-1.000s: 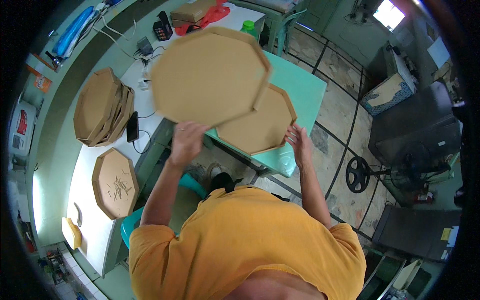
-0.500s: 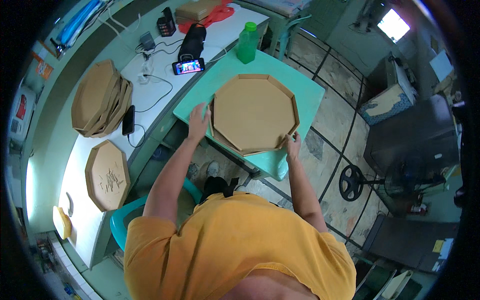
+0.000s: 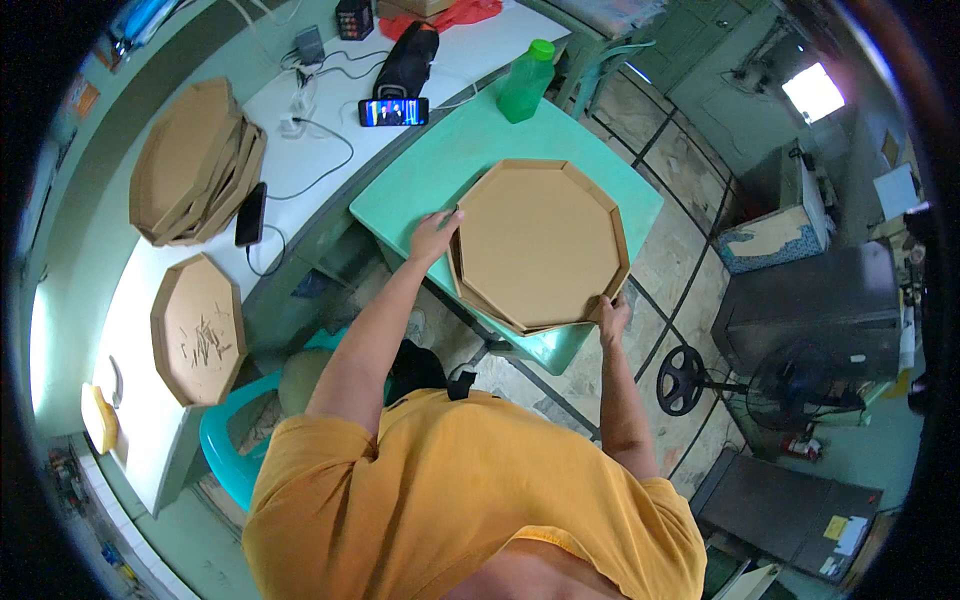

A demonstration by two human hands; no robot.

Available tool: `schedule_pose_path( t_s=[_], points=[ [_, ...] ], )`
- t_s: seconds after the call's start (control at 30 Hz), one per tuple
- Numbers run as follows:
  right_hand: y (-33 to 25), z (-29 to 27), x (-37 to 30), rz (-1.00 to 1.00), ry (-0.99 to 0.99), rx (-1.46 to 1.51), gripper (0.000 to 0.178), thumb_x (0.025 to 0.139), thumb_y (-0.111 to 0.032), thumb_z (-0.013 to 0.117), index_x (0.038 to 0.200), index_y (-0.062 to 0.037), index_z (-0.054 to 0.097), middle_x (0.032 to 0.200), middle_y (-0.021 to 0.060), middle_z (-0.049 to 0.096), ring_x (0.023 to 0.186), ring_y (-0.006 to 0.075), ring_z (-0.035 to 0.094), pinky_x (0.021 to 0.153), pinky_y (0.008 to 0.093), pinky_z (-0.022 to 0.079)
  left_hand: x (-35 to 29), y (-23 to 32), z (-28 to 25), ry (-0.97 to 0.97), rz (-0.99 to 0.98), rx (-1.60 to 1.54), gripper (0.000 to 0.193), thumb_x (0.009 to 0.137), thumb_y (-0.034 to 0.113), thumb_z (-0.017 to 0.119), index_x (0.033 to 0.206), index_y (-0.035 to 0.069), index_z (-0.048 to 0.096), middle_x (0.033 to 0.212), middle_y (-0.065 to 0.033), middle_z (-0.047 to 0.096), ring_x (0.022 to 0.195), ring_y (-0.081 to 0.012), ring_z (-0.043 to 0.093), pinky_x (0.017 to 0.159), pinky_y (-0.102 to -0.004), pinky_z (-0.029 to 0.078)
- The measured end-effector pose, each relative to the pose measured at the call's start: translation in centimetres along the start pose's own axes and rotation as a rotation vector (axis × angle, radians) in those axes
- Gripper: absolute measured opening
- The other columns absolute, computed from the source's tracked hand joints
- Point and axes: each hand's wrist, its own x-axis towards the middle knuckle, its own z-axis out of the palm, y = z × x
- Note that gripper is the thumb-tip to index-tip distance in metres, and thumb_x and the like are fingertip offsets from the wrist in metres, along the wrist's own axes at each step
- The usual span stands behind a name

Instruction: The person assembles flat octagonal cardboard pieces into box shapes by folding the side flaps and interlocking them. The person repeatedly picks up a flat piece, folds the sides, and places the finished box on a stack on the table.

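A shallow octagonal cardboard tray (image 3: 540, 245) rests on the green table (image 3: 400, 195), with the edge of another cardboard piece peeking out under its left and near sides. My left hand (image 3: 433, 236) is closed at the left rim, its fingertips on the edge of the cardboard. At the near right corner, my right hand (image 3: 612, 319) pinches the rim of the top tray, thumb over the edge. Its other fingers are partly hidden.
A green bottle (image 3: 527, 82) stands at the table's far corner. The white counter (image 3: 300, 190) on the left holds stacked octagonal trays (image 3: 185, 165), a tray with small sticks (image 3: 198, 375), a phone (image 3: 251, 215) and a lit phone (image 3: 393, 112). A teal chair (image 3: 228, 435) is near my left side.
My left hand has gone from apart from the trays to their left rim. My right hand still holds the near right corner. The view has shifted somewhat.
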Motion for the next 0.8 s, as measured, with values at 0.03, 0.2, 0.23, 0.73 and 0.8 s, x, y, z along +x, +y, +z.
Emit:
schedule_pose_path(
  t_s=[0.03, 0.2, 0.23, 0.73, 0.8],
  points=[
    [0.2, -0.4, 0.3, 0.044, -0.003, -0.051, 0.037, 0.083, -0.004, 0.053, 0.12, -0.0001, 0.053, 0.094, 0.0094, 0.064, 0.077, 0.0158, 0.06, 0.063, 0.0296, 0.049, -0.2, 0.2, -0.1, -0.007, 0.018, -0.005, 0.061, 0.089, 0.055, 0.05, 0.125, 0.006, 0.057, 0.125, -0.0193, 0.057, 0.116, -0.0328, 0.053, 0.098, -0.0401, 0.04],
    [0.6, -0.6, 0.9, 0.042, -0.073, 0.055, 0.028, 0.085, -0.008, 0.053, 0.112, -0.0007, 0.058, 0.092, 0.0078, 0.064, 0.072, 0.0136, 0.059, 0.057, 0.0282, 0.048, -1.1, -0.2, -0.2, 0.027, -0.003, -0.062, 0.047, 0.088, 0.041, 0.057, 0.117, 0.005, 0.062, 0.109, -0.0155, 0.066, 0.101, -0.0314, 0.062, 0.087, -0.0407, 0.049],
    [0.5, -0.5, 1.0, 0.081, -0.045, -0.01, 0.025, 0.086, -0.008, 0.053, 0.109, -0.0005, 0.059, 0.09, 0.0074, 0.064, 0.071, 0.0135, 0.059, 0.057, 0.0281, 0.048, -1.3, -0.5, -0.1, 0.05, -0.002, -0.083, 0.046, 0.088, 0.04, 0.057, 0.116, 0.005, 0.062, 0.109, -0.0156, 0.066, 0.1, -0.0311, 0.063, 0.086, -0.0404, 0.049],
    [-1.5, 0.4, 1.6, -0.012, -0.042, -0.244, 0.018, 0.083, -0.012, 0.058, 0.093, 0.0023, 0.059, 0.077, 0.0064, 0.061, 0.068, 0.0153, 0.055, 0.065, 0.0324, 0.046, -2.3, -1.4, 0.7, 0.107, -0.07, -0.157, 0.056, 0.077, 0.028, 0.071, 0.121, -0.001, 0.055, 0.111, -0.02, 0.065, 0.103, -0.0311, 0.064, 0.088, -0.038, 0.049],
    [-1.6, 0.3, 1.7, -0.068, -0.061, -0.162, 0.019, 0.083, -0.012, 0.059, 0.094, 0.0028, 0.059, 0.079, 0.0079, 0.062, 0.069, 0.0161, 0.056, 0.064, 0.0331, 0.046, -2.4, -1.2, 0.7, 0.116, -0.085, -0.16, 0.057, 0.076, 0.028, 0.071, 0.122, 0.0, 0.054, 0.113, -0.0199, 0.064, 0.103, -0.031, 0.063, 0.089, -0.0382, 0.049]
  ],
)
